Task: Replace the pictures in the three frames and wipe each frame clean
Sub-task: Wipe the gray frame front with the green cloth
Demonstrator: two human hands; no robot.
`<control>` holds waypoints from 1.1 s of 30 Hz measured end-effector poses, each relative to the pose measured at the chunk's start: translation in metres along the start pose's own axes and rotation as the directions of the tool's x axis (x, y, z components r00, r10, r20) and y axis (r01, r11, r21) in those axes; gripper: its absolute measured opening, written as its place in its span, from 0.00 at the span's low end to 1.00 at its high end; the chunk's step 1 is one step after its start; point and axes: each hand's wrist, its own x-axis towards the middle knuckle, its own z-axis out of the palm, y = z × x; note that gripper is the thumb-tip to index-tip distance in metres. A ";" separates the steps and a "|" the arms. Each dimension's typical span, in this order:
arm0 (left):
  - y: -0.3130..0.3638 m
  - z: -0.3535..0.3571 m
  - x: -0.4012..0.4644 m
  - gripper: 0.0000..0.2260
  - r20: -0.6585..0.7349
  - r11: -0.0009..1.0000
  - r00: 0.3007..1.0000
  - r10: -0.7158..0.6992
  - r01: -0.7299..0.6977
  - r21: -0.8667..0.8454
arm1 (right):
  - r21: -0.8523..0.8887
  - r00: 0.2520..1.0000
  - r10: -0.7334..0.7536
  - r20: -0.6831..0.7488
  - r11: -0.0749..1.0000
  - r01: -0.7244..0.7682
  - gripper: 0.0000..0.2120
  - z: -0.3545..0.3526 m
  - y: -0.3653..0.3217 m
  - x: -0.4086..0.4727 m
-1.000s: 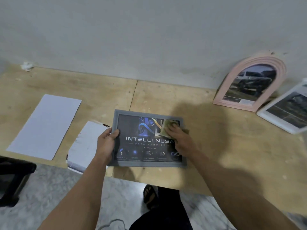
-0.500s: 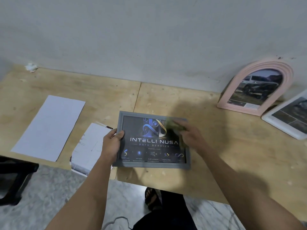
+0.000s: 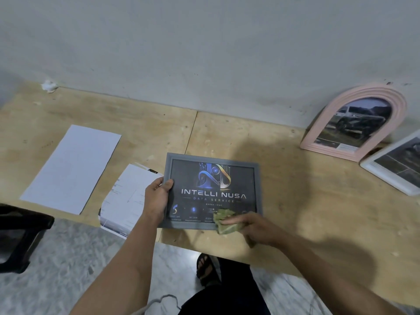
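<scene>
A grey frame with a dark "Intelli Nusa" picture lies near the front edge of the wooden table. My left hand grips the frame's left edge, thumb on top. My right hand holds a green cloth against the frame's lower right corner. A pink arched frame with a car photo leans on the wall at the back right. Beside it a white frame with a dark photo lies at the right edge, partly cut off.
A white sheet lies on the left of the table. A small stack of printed papers overhangs the front edge beside the grey frame. A black stool stands on the marble floor at the left. A white crumpled wad sits by the wall.
My right hand has swept the cloth from the top right of the grey frame down to its lower right corner. My left hand has kept its grip on the left edge.
</scene>
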 end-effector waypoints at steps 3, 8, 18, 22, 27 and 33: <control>0.009 0.002 -0.007 0.06 0.049 1.000 0.999 0.015 -0.014 -0.003 | 0.100 0.988 -0.017 -0.151 0.995 0.032 0.28 -0.034 -0.042 -0.007; 0.040 0.015 -0.024 0.06 0.085 0.990 0.994 0.071 -0.060 -0.129 | -0.215 0.668 -0.423 -0.612 0.902 0.375 0.28 -0.097 -0.113 0.016; 0.148 0.025 -0.072 0.04 0.123 0.908 0.920 0.373 -0.334 -0.251 | -0.399 0.845 -0.526 -0.097 0.798 0.452 0.33 -0.032 -0.137 -0.051; 0.184 0.025 -0.099 0.05 0.174 0.872 0.868 0.464 -0.414 -0.262 | -0.224 0.758 -0.543 -0.361 0.840 0.495 0.26 -0.069 -0.222 -0.105; 0.218 0.037 -0.134 0.05 0.208 0.806 0.797 0.567 -0.483 -0.342 | -0.671 0.274 -0.813 -0.513 0.580 0.463 0.34 -0.135 -0.312 -0.131; 0.234 0.044 -0.159 0.05 0.152 0.737 0.760 0.631 -0.528 -0.422 | -0.803 0.492 -0.840 -0.227 0.448 0.393 0.30 -0.107 -0.284 -0.121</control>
